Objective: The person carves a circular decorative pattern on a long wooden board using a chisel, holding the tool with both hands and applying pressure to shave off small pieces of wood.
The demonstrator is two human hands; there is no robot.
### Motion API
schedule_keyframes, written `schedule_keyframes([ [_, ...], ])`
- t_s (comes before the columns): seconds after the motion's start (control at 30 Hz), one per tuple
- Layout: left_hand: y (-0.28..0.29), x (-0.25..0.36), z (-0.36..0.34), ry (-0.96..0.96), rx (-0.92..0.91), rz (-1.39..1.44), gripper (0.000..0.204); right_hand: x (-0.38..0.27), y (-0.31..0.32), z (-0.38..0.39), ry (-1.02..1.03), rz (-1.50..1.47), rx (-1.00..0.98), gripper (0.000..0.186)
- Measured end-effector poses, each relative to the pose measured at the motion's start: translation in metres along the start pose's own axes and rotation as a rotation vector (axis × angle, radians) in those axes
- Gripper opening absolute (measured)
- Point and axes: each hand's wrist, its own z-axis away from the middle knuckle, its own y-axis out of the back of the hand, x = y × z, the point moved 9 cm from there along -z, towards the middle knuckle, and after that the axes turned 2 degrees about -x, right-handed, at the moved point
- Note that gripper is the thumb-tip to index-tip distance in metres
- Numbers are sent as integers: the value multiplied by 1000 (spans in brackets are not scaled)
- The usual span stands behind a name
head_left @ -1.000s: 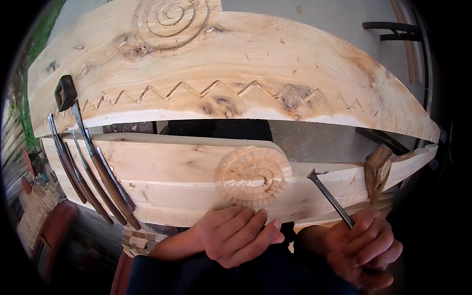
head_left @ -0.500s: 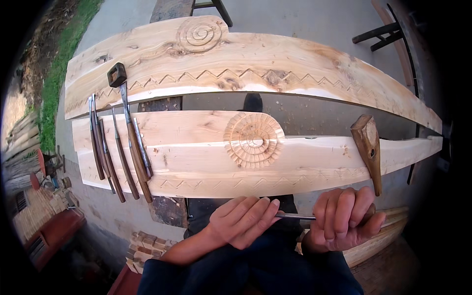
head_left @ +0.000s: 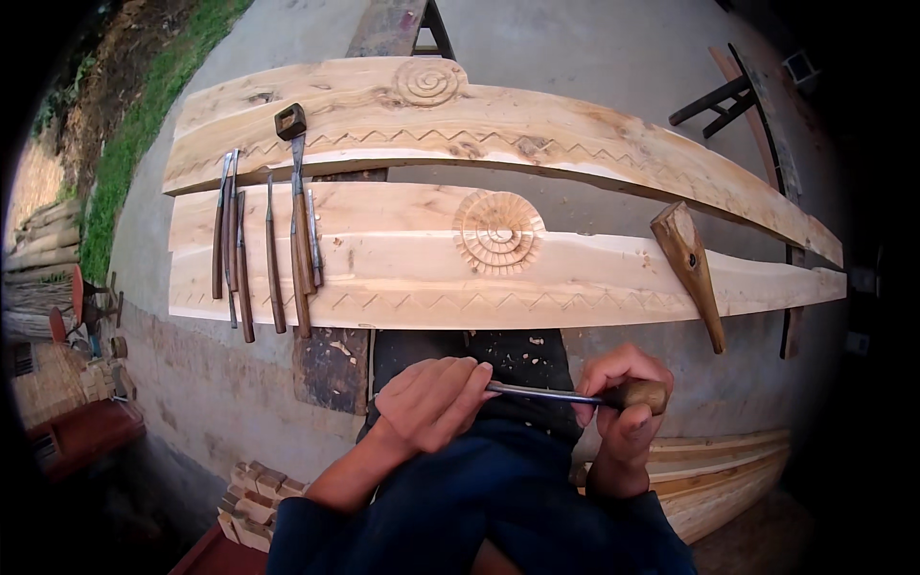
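Two hands, one chisel [head_left: 537,391], and it's right in front of me, over my lap, on the near side of the boards. My right hand [head_left: 628,402] is curled in, thumb and fingers pinching the tool at its wooden handle. My left hand [head_left: 436,402] has its fingers pressed together by the blade end, but I can't tell whether it's really gripping the steel.

Two long boards run left to right, one near board [head_left: 402,264] and one far board [head_left: 594,129]. Each has one spiral and one zigzag line. One wooden mallet [head_left: 692,264] lies on the right part of the near board, handle poking past the near edge. On the left I count at least six long tools [head_left: 274,254] side by side, plus one dark square block [head_left: 289,122] at the far end of one.

Hard to make out: the chisel's tip is hidden by my left fingers, and the tools overlap too much for an exact count. The dark counter [head_left: 331,369] on the left is mostly covered by the boards. The wood blocks [head_left: 254,503] near left are cut off by my sleeve.
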Motion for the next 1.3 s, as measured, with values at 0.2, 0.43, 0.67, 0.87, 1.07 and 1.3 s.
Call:
schedule_keyframes([
  [0.2,-6,15,0,-60,53,49,33,8,15,18,37,-164,147,34],
  [0.43,-8,5,-6,-24,40,53,32,9,16,10,44,-146,143,27],
  [0.67,-17,-37,-17,118,58,12,23,-6,46,-17,262,-83,290,42],
  [0.87,-37,-50,-35,150,82,93,27,-4,7,-50,328,231,143,42],
  [1.07,-62,-63,-55,77,29,83,36,-27,-48,-77,522,565,-63,40],
  [1.3,-96,-118,-26,777,-146,549,24,-34,-94,-100,827,785,12,36],
])
